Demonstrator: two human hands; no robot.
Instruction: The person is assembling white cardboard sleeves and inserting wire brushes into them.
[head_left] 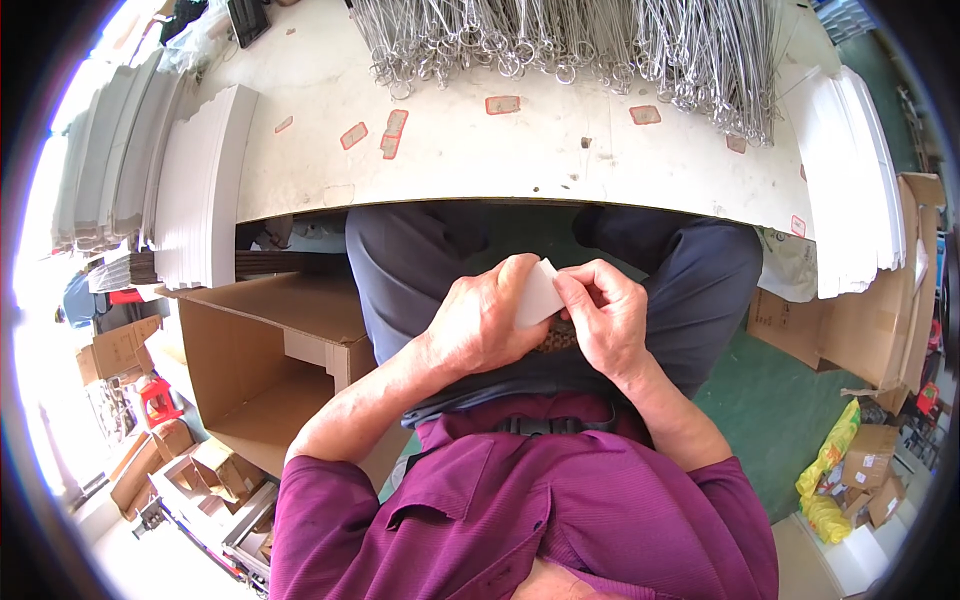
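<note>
Over my lap, both hands are on a small white card box [540, 296] that looks narrow and folded. My left hand [487, 312] wraps round it from the left, covering much of its side. With thumb and fingertips my right hand [605, 312] pinches the box's upper right edge. What is inside the box, if anything, is hidden. On the white table [420, 170] beyond my knees lie many thin metal wire pieces with ring ends [570, 45], bunched along the far side.
Stacks of flat white card stand at the table's left [200, 190] and right [840, 180] ends. An open brown cardboard box [250, 365] sits by my left leg; another carton [850, 320] stands to the right. A yellow plastic bag [828, 480] lies on the floor at right.
</note>
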